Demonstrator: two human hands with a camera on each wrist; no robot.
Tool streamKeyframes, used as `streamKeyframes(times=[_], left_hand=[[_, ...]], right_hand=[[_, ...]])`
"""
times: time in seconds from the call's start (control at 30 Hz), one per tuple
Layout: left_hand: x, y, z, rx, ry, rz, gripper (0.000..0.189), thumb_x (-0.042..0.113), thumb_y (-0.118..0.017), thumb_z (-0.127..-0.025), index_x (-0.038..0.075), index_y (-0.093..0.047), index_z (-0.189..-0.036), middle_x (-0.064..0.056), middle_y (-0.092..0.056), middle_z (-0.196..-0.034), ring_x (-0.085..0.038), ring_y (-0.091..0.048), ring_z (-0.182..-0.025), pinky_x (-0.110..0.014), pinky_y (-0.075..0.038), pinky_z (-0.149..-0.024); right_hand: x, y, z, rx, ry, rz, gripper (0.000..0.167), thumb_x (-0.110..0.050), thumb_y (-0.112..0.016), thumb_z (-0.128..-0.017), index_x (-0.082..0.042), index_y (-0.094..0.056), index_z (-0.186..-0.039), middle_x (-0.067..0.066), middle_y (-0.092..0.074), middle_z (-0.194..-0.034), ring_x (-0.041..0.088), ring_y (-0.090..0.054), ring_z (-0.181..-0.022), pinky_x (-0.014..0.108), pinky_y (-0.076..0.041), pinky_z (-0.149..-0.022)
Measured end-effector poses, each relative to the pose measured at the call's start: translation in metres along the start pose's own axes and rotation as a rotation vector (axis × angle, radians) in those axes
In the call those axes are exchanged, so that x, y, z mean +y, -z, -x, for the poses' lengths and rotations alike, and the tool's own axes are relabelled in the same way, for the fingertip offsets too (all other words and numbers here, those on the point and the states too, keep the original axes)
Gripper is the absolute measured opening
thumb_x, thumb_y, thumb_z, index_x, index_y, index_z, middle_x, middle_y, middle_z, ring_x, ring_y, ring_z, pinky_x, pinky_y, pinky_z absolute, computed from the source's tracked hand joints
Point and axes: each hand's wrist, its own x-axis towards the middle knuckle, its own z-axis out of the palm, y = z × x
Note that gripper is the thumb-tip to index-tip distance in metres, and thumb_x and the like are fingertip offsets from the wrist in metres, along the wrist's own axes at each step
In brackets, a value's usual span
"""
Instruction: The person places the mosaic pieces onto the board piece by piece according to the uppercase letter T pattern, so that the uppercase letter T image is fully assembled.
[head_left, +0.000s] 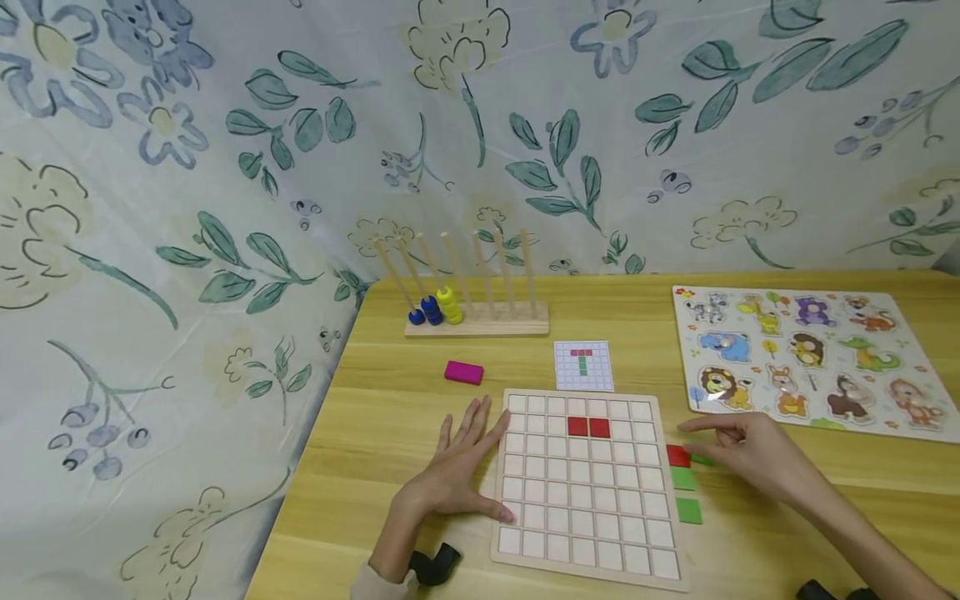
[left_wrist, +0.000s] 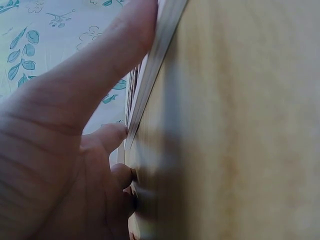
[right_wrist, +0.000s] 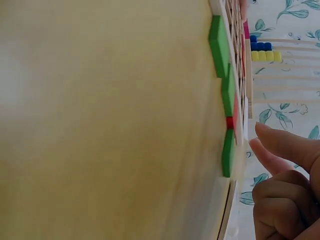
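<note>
A wooden grid board (head_left: 558, 493) lies on the table with two red square tiles (head_left: 588, 427) side by side in its second row. My left hand (head_left: 453, 475) is spread at the board's left side, thumb and index finger touching the frame (left_wrist: 159, 60). Over the loose tiles right of the board hovers my right hand (head_left: 757, 454); its thumb and index finger are extended with a gap between them, the other fingers folded. Below are a red tile (head_left: 677, 456) and several green tiles (head_left: 689, 511). The right wrist view shows the green tiles (right_wrist: 218, 47) along the board's edge.
Behind the board lies a pattern card (head_left: 562, 375) with a red and green T. A magenta block (head_left: 463, 372) and a peg rack (head_left: 502, 321) with blue and yellow beads stand farther back. An animal puzzle (head_left: 765, 342) lies at the right; a floral cloth hangs behind.
</note>
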Motion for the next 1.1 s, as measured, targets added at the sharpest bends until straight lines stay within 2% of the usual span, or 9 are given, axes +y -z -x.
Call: streamKeyframes(times=[0.17, 0.4, 0.7, 1.1], left_hand=[[-0.0012, -0.0005, 0.0002, -0.001, -0.006, 0.007, 0.135, 0.055, -0.09, -0.072, 0.024, -0.001, -0.168, -0.012, 0.018, -0.174, -0.032, 0.018, -0.161, -0.067, 0.015, -0.125], [-0.0023, -0.0004, 0.0005, 0.0, -0.011, 0.015, 0.134, 0.055, -0.091, -0.072, 0.023, -0.002, -0.168, -0.01, 0.018, -0.174, -0.031, 0.018, -0.162, -0.067, 0.016, -0.125], [-0.0027, -0.0004, 0.0009, -0.001, -0.014, 0.022, 0.134, 0.053, -0.091, -0.072, 0.023, -0.002, -0.168, -0.011, 0.018, -0.174, -0.031, 0.019, -0.161, -0.068, 0.016, -0.125], [-0.0016, 0.0, 0.0006, 0.004, -0.014, 0.019, 0.135, 0.054, -0.091, -0.072, 0.023, -0.002, -0.168, -0.011, 0.018, -0.174, -0.032, 0.018, -0.161, -0.068, 0.015, -0.125]], right_hand=[[0.0081, -0.0008, 0.0088, 0.001, -0.022, -0.034, 0.03, -0.033, -0.081, -0.09, -0.015, -0.079, -0.115, -0.01, -0.031, -0.06, 0.002, -0.028, -0.053, 0.026, -0.03, -0.047], [0.0109, -0.0038, 0.0107, -0.053, -0.044, -0.094, 0.033, -0.028, -0.079, -0.092, -0.013, -0.077, -0.121, -0.01, -0.033, -0.059, 0.002, -0.03, -0.05, 0.025, -0.035, -0.045], [0.0117, -0.0078, 0.0081, -0.063, -0.05, -0.087, 0.031, -0.03, -0.079, -0.091, -0.015, -0.078, -0.118, -0.01, -0.031, -0.059, 0.002, -0.029, -0.05, 0.026, -0.035, -0.048], [0.0098, -0.0091, 0.0058, -0.077, -0.062, -0.092, 0.029, -0.024, -0.079, -0.092, -0.011, -0.078, -0.117, -0.01, -0.028, -0.058, 0.002, -0.025, -0.05, 0.026, -0.033, -0.047]])
